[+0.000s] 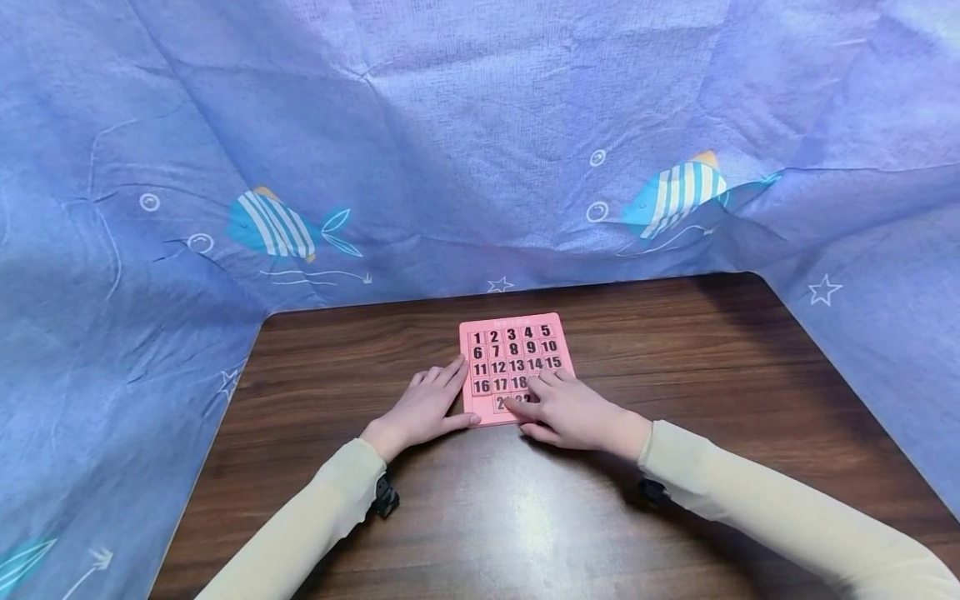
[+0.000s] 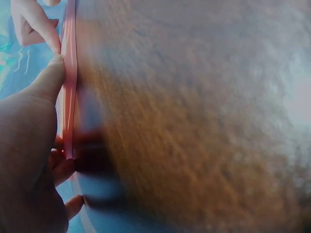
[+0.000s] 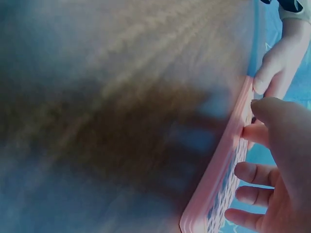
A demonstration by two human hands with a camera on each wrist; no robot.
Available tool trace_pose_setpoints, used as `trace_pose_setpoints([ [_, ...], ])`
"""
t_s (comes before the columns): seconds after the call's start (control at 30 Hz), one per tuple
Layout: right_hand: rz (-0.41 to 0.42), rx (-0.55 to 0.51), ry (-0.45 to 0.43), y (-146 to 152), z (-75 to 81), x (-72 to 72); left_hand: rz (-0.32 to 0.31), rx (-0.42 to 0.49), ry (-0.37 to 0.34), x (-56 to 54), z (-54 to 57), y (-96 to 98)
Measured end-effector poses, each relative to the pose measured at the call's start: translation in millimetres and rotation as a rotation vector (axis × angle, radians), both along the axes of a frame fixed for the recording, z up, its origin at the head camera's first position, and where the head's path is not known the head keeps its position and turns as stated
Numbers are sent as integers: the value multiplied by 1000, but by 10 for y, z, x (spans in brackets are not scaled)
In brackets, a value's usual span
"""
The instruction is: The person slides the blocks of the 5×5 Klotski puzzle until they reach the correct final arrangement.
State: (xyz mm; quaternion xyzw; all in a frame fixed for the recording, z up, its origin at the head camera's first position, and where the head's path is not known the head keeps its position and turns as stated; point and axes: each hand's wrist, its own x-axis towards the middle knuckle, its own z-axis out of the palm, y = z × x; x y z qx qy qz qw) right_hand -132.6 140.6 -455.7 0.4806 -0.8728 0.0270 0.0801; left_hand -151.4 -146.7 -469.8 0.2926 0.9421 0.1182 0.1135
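Observation:
A pink number slide puzzle [image 1: 467, 392] lies flat on the table, its numbered tiles in rows from 1 at the upper left. Bare pink shows in the lower left cell. My left hand [image 1: 423, 407] rests at the puzzle's left side, fingers stretched along the edge and thumb on the lower left corner. With its index fingertip, my right hand [image 1: 573, 412] touches a bottom-row tile [image 1: 500, 404] whose number starts with 2. The other right fingers are spread loosely over the right part, hiding some tiles. In the right wrist view the puzzle's rim [image 3: 214, 174] runs below those fingers.
The dark wood-grain table [image 1: 360, 350] extends around the puzzle on all sides. Behind and beside it hangs a blue cloth [image 1: 465, 167] printed with fish and stars. A small black device [image 1: 386, 497] sits at the left wrist.

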Motion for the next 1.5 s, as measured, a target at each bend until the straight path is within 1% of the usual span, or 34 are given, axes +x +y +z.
trace_pose_setpoints([
  [0.17, 21, -17, 16, -136, -24, 10, -5, -1, 9, -5, 10, -4],
  [0.33, 10, 5, -9, -271, -23, 25, -17, 1, 30, -12, -10, -10],
  [0.43, -9, 10, -19, -218, -43, 39, -16, -9, 31, -9, -22, -10],
  [0.6, -27, -40, -4, 83, -92, 85, -18, -9, 29, -2, -25, -6],
  [0.67, -47, -50, -2, 199, -110, 104, -20, -8, 32, -2, -26, -9],
  [0.8, -77, -53, 1, 321, -130, 122, -14, -5, 40, -7, -31, -18],
  [0.93, -65, -70, 5, 305, -123, 133, -14, -12, 40, -7, -36, -19],
  [1.1, -29, -95, 24, 197, -118, 143, -16, -26, 37, 3, -40, -13],
  [1.23, -17, -73, 73, 96, -126, 137, -8, -24, 39, 11, -35, -13],
  [1.33, -21, -46, 92, 47, -130, 136, -10, -26, 35, 12, -37, -17],
  [1.5, -49, -40, 48, 95, -113, 134, -13, -19, 35, 3, -47, -28],
])
